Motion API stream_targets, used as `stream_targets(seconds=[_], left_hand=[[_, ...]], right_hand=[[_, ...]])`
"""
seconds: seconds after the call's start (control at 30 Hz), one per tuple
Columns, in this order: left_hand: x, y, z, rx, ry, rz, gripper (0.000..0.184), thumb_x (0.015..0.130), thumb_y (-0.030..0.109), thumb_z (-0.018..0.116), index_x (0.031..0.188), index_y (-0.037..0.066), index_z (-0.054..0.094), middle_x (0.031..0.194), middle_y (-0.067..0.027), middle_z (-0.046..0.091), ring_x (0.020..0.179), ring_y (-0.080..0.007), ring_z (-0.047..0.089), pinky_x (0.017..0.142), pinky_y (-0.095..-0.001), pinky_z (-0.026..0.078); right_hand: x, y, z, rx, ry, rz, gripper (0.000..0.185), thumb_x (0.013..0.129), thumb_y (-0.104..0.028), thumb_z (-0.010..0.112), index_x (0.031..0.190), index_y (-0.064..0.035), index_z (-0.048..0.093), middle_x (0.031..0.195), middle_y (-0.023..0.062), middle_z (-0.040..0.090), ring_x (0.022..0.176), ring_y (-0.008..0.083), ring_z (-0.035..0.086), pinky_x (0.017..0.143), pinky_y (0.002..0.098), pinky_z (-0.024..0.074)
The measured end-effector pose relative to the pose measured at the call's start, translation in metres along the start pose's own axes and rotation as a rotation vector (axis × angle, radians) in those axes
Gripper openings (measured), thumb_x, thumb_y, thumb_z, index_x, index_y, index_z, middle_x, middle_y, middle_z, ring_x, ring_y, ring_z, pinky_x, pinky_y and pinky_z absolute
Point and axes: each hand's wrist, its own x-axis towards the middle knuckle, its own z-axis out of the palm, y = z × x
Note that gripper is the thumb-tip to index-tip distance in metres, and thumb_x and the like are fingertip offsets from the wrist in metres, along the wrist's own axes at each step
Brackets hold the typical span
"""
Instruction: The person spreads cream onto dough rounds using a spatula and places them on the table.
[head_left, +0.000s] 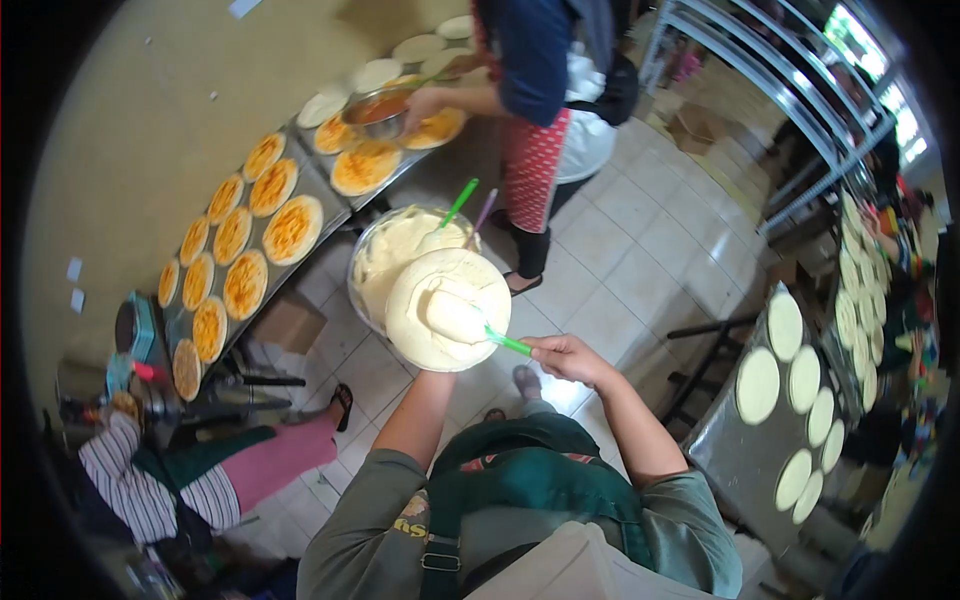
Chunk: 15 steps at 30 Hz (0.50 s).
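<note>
In the centre, a round flat dough base point(405, 300) is covered with pale cream. It rests on my left hand, whose fingers are hidden beneath it; only the wrist and forearm show. My right hand point(565, 358) is closed round the green handle of a spatula point(510, 343), and the spatula's cream-coated blade lies on the middle of the base. Just behind and partly under the base is a large metal bowl of pale cream point(385, 250), with a green-handled utensil point(460, 203) and a purple-handled one point(485, 212) standing in it.
A metal table point(325, 190) holds several rounds with orange topping. A person in a red dotted apron point(535, 170) holds a bowl of red sauce point(380, 108) over it. Another person point(250, 475) stands lower left. At right, a tray point(735, 440) bears several plain rounds, near a metal rack point(780, 75).
</note>
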Motion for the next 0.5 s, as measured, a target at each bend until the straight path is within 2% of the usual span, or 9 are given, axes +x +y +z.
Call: stream_targets(seconds=[0.07,0.17,0.27,0.3,0.4,0.5], left_hand=[[0.009,-0.016,0.016,0.004,-0.040,-0.066,0.052,0.090,0.042,0.038,0.131,0.011,0.033,0.130,-0.0110,0.041,0.118,-0.0263,0.041,0.099,-0.0420,0.036],[0.000,-0.038,0.037,0.019,-0.088,-0.162,0.052,0.090,0.042,0.038,0.131,0.011,0.033,0.130,-0.0110,0.041,0.118,-0.0263,0.041,0.099,-0.0419,0.036],[-0.011,-0.061,0.057,0.032,-0.149,-0.257,0.052,0.090,0.042,0.039,0.131,0.011,0.033,0.130,-0.0110,0.041,0.118,-0.0262,0.041,0.099,-0.0419,0.036],[0.012,-0.088,0.081,0.038,-0.172,-0.291,0.052,0.090,0.042,0.039,0.131,0.011,0.033,0.130,-0.0110,0.041,0.118,-0.0262,0.041,0.099,-0.0419,0.036],[-0.001,-0.115,0.095,0.055,-0.229,-0.405,0.052,0.089,0.042,0.039,0.131,0.011,0.033,0.130,-0.0110,0.041,0.118,-0.0261,0.041,0.099,-0.0418,0.036],[0.007,-0.191,0.143,0.062,-0.279,-0.539,0.052,0.089,0.041,0.039,0.131,0.011,0.033,0.130,-0.0110,0.040,0.119,-0.0261,0.041,0.098,-0.0417,0.037]], right_hand=[[-0.023,0.024,0.009,0.050,0.061,-0.060,0.033,0.090,-0.019,0.049,0.120,-0.0071,0.053,0.052,-0.0051,0.039,0.042,0.0032,0.033,0.038,0.0178,0.0255],[-0.064,0.043,0.021,0.243,0.139,0.036,0.034,0.089,-0.020,0.051,0.121,-0.0085,0.052,0.050,-0.0025,0.040,0.038,0.0042,0.032,0.035,0.0185,0.0250],[-0.102,0.056,0.021,0.295,0.220,0.009,0.034,0.089,-0.019,0.051,0.122,-0.0085,0.051,0.051,-0.0024,0.040,0.038,0.0041,0.032,0.034,0.0187,0.0245],[-0.116,0.063,0.018,0.321,0.229,-0.025,0.034,0.089,-0.019,0.050,0.122,-0.0085,0.051,0.051,-0.0024,0.040,0.038,0.0038,0.031,0.034,0.0188,0.0245],[-0.160,0.077,0.002,0.343,0.313,-0.084,0.034,0.089,-0.019,0.051,0.122,-0.0084,0.051,0.051,-0.0022,0.040,0.039,0.0037,0.031,0.034,0.0186,0.0249],[-0.204,0.098,-0.023,0.417,0.407,-0.153,0.033,0.089,-0.018,0.051,0.121,-0.0083,0.052,0.052,-0.0021,0.041,0.040,0.0035,0.032,0.035,0.0184,0.0249]])
